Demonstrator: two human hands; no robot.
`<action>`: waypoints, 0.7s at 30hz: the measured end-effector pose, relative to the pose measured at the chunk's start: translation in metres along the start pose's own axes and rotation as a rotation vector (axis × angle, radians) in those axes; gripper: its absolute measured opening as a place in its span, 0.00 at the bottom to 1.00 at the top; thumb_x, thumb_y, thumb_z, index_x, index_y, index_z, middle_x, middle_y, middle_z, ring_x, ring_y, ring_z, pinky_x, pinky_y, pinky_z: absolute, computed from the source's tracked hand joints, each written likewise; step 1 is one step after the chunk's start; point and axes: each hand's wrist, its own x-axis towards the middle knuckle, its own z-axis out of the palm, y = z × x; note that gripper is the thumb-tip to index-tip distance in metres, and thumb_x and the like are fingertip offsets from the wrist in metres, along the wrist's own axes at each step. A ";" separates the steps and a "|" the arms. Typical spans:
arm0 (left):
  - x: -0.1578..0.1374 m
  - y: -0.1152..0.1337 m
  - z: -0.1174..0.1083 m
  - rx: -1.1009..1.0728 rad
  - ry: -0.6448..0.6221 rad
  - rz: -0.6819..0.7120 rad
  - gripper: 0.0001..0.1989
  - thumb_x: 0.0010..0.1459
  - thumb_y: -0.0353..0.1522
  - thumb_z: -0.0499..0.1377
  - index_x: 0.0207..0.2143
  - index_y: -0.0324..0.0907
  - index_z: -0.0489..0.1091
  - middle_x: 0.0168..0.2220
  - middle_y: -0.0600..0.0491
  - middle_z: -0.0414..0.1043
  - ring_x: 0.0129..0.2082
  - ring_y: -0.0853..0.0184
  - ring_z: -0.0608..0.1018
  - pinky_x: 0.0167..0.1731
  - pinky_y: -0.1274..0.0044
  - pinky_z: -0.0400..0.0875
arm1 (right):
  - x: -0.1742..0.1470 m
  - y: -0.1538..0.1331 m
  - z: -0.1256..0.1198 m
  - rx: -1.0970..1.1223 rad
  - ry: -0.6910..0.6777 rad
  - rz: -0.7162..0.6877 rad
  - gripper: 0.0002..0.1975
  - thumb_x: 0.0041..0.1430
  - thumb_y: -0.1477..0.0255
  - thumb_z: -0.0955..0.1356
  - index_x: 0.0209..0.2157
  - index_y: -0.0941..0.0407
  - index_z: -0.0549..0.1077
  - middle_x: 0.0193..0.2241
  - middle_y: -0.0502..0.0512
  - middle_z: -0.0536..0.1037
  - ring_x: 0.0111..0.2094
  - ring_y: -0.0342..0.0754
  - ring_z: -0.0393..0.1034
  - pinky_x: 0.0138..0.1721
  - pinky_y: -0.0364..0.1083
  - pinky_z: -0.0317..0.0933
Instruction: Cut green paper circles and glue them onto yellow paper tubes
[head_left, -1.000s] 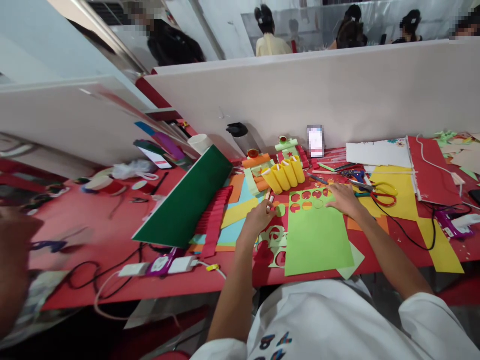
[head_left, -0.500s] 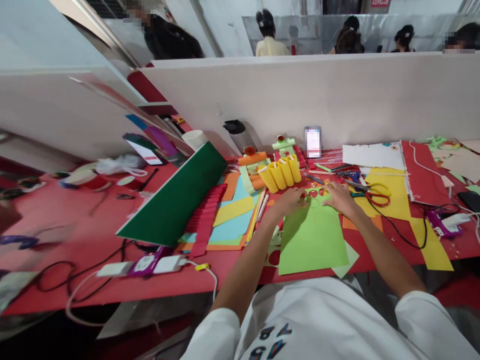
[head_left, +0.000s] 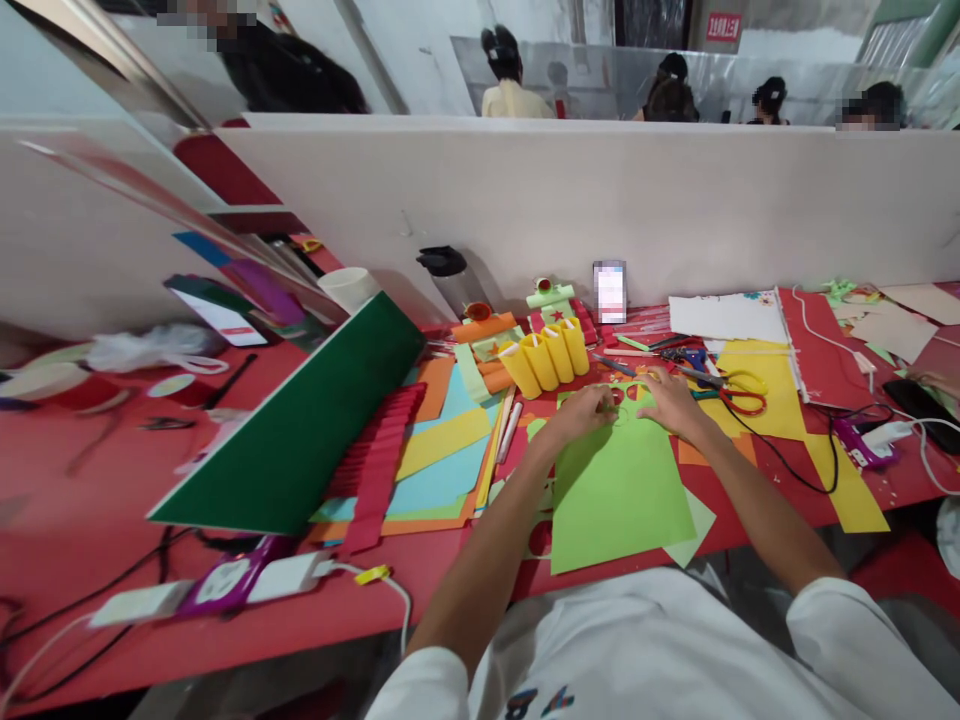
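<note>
A light green paper sheet (head_left: 619,490) lies in front of me, with small round holes showing red along its far edge and a faint circle outline below them. My left hand (head_left: 587,412) rests at the sheet's far left corner, fingers curled together; whatever they hold is too small to make out. On the far right corner lies my right hand (head_left: 670,400), its thumb and fingers apart, touching the paper. Just beyond my left hand stand several yellow paper rolls (head_left: 544,360) joined side by side. Scissors (head_left: 739,390) with yellow and red handles lie right of my right hand.
A dark green board (head_left: 300,430) leans at the left over coloured paper (head_left: 450,480). A tumbler (head_left: 454,280) and a phone (head_left: 610,292) stand by the white partition (head_left: 525,190). Cables and a purple power strip (head_left: 232,580) lie at the front left. People sit beyond the partition.
My view has shifted, so the things at the left appear further left. Both hands stay at the far edge of the green sheet, with only slight finger movement.
</note>
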 end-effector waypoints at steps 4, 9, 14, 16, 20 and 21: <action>-0.006 -0.002 0.004 0.019 0.022 0.024 0.09 0.57 0.36 0.65 0.39 0.43 0.74 0.40 0.49 0.75 0.40 0.60 0.75 0.41 0.71 0.69 | -0.001 0.000 0.000 0.012 0.004 -0.011 0.35 0.59 0.65 0.78 0.65 0.54 0.68 0.64 0.69 0.68 0.61 0.66 0.69 0.60 0.62 0.61; -0.008 -0.002 0.005 0.000 0.013 0.013 0.10 0.57 0.36 0.65 0.41 0.43 0.74 0.38 0.50 0.76 0.36 0.61 0.77 0.36 0.73 0.69 | -0.002 -0.001 -0.001 0.014 0.010 -0.017 0.33 0.60 0.66 0.77 0.64 0.55 0.69 0.64 0.70 0.68 0.61 0.66 0.69 0.60 0.63 0.62; -0.007 0.000 0.007 0.006 0.023 0.011 0.05 0.57 0.33 0.64 0.37 0.43 0.75 0.39 0.50 0.76 0.37 0.61 0.78 0.38 0.72 0.71 | -0.004 0.002 0.001 -0.001 0.022 -0.018 0.33 0.61 0.64 0.76 0.65 0.54 0.68 0.65 0.70 0.66 0.60 0.67 0.69 0.60 0.65 0.61; -0.007 0.001 0.007 0.018 0.056 -0.001 0.10 0.56 0.34 0.65 0.41 0.43 0.75 0.42 0.48 0.75 0.39 0.60 0.77 0.40 0.71 0.71 | -0.004 0.002 0.001 -0.017 0.023 -0.020 0.33 0.61 0.63 0.76 0.65 0.54 0.68 0.65 0.70 0.66 0.61 0.68 0.69 0.60 0.65 0.61; -0.008 0.004 0.005 0.021 0.047 -0.008 0.10 0.56 0.33 0.66 0.41 0.43 0.73 0.39 0.51 0.75 0.36 0.62 0.76 0.37 0.72 0.71 | -0.004 0.000 0.002 -0.031 0.003 -0.021 0.32 0.61 0.63 0.76 0.64 0.53 0.69 0.65 0.70 0.65 0.59 0.67 0.71 0.59 0.64 0.62; -0.008 0.005 0.005 0.023 0.045 -0.006 0.09 0.56 0.32 0.66 0.40 0.42 0.73 0.38 0.51 0.74 0.36 0.63 0.76 0.37 0.72 0.71 | -0.003 -0.001 0.002 -0.029 -0.001 -0.024 0.32 0.61 0.63 0.76 0.64 0.53 0.69 0.65 0.70 0.65 0.58 0.66 0.71 0.59 0.64 0.62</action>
